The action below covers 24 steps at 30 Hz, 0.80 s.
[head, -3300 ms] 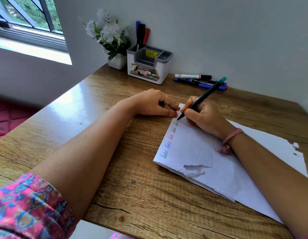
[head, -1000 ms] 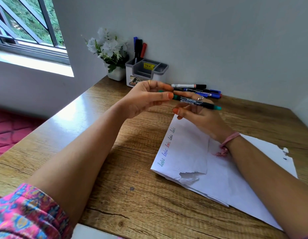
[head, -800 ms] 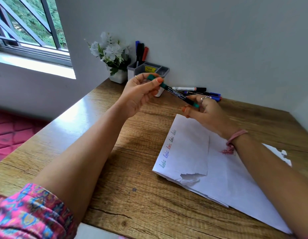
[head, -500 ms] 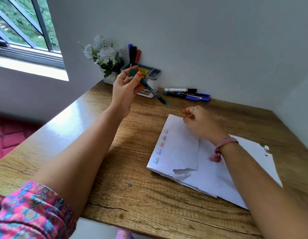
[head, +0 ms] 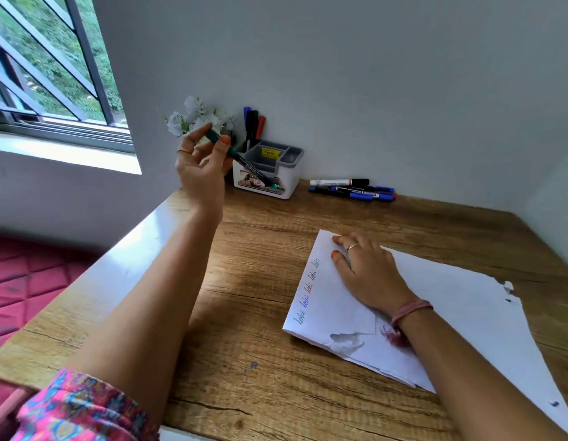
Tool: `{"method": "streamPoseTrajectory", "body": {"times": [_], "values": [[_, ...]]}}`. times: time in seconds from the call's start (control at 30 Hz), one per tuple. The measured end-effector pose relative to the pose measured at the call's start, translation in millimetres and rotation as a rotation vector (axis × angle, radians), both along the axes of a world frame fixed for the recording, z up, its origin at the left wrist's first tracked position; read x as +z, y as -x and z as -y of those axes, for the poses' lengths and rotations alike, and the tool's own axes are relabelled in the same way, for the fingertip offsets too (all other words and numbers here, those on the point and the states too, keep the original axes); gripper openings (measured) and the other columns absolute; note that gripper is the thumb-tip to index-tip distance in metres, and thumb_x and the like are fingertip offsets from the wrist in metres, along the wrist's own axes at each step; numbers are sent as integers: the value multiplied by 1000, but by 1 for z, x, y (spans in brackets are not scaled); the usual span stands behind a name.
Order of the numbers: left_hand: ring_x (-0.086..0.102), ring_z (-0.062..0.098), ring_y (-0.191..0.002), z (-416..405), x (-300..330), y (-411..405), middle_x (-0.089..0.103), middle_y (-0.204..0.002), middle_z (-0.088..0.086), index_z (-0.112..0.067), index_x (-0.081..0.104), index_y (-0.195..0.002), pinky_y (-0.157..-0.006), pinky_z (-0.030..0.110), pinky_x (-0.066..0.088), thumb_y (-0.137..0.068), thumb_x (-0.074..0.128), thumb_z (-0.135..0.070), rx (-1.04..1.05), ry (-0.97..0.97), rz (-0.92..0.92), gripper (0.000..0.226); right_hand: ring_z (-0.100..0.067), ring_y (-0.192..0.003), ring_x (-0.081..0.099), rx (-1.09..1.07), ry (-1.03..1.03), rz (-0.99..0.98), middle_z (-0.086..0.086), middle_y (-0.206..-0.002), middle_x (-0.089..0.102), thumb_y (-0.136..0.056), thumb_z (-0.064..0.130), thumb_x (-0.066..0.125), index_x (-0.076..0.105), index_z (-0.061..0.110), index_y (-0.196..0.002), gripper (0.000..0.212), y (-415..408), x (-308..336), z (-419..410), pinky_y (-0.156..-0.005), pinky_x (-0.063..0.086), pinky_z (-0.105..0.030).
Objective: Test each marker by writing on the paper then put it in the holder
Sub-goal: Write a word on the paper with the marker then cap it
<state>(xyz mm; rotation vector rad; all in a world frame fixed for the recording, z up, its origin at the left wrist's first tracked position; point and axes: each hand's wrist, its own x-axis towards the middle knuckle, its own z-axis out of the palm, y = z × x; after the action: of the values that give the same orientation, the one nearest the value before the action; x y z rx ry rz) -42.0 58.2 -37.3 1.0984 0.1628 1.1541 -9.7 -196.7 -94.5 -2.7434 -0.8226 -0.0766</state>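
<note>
My left hand [head: 202, 167] is raised near the white and grey holder [head: 266, 173] and pinches a green capped marker [head: 241, 160] between thumb and fingers. The marker slants down to the right, in front of the holder. Three markers, blue, black and red [head: 253, 125], stand in the holder's back left slot. My right hand [head: 368, 272] lies flat on the white paper [head: 451, 313], fingers straight, near the paper's far corner. Short coloured words run along the paper's left edge [head: 308, 291]. Several loose markers [head: 352, 190] lie by the wall right of the holder.
A small pot of white flowers [head: 197, 117] stands left of the holder, partly behind my left hand. The wooden desk [head: 260, 313] meets the wall at the back and right. A window is at the upper left. The paper's near edge is torn.
The right hand stopped writing, the marker was capped and passed to the left hand. The left hand carried it up toward the holder while the right hand dropped flat onto the paper.
</note>
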Motion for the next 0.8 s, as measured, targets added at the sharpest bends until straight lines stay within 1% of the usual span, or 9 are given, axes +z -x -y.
{"method": "streamPoseTrajectory", "body": {"times": [0.07,0.13,0.27,0.33,0.43,0.57,0.63,0.73,0.8], "values": [[69,16,-82,-9,9,2,67,-87,7,-16,57,-104,-77,37,56,-84,67,-5,69,-4,47,24,-17,-137,26,-4,2,-2,2,-151,28,-99,41,29,33,26,-142,46,0,-1,0,-112,20,-37],[68,15,-82,-21,21,-1,66,-88,7,-18,57,-100,-78,37,56,-83,68,-6,142,-57,60,23,-16,-138,26,-9,11,0,3,-151,27,-99,42,28,32,27,-142,46,-1,-2,-1,-112,20,-36],[69,16,-83,-46,46,-24,67,-90,7,-15,60,-98,-80,40,57,-79,71,-11,292,-218,-21,22,-15,-139,24,-20,21,-12,4,-152,24,-99,43,25,28,29,-143,46,0,0,-2,-114,18,-36],[70,14,-80,-54,58,-42,68,-91,6,-12,62,-101,-77,32,58,-79,71,-12,347,-315,-101,24,-14,-139,22,-19,28,-16,5,-152,23,-99,43,24,26,29,-143,47,0,0,-2,-113,16,-35],[66,8,-78,-62,71,-68,68,-94,1,-9,63,-106,-71,14,53,-81,70,-14,375,-470,-240,26,-13,-140,20,-21,23,-16,6,-153,21,-99,44,23,25,30,-143,47,0,0,-2,-114,15,-34],[62,11,-80,-66,70,-93,65,-95,3,-9,62,-109,-65,6,47,-84,67,-11,324,-588,-406,26,-11,-141,16,-17,18,-29,9,-154,17,-98,46,22,22,33,-143,47,-2,-1,-1,-114,13,-33],[61,13,-80,-67,67,-102,65,-97,5,-9,62,-110,-61,8,46,-84,67,-10,314,-637,-493,27,-9,-141,14,-13,8,-42,11,-153,15,-98,46,21,20,34,-144,47,-2,-1,-1,-114,12,-32],[60,17,-81,-67,63,-113,66,-102,12,-5,61,-111,-71,21,49,-83,67,-6,301,-694,-587,28,-9,-141,13,-15,14,-48,11,-154,14,-98,46,20,18,34,-144,47,-2,0,-1,-114,11,-32],[59,17,-81,-71,60,-120,65,-104,15,-3,61,-111,-70,21,48,-83,68,-4,285,-704,-650,29,-8,-141,12,-15,20,-56,12,-154,13,-99,46,19,16,35,-145,48,-2,0,-1,-114,10,-31]]}}
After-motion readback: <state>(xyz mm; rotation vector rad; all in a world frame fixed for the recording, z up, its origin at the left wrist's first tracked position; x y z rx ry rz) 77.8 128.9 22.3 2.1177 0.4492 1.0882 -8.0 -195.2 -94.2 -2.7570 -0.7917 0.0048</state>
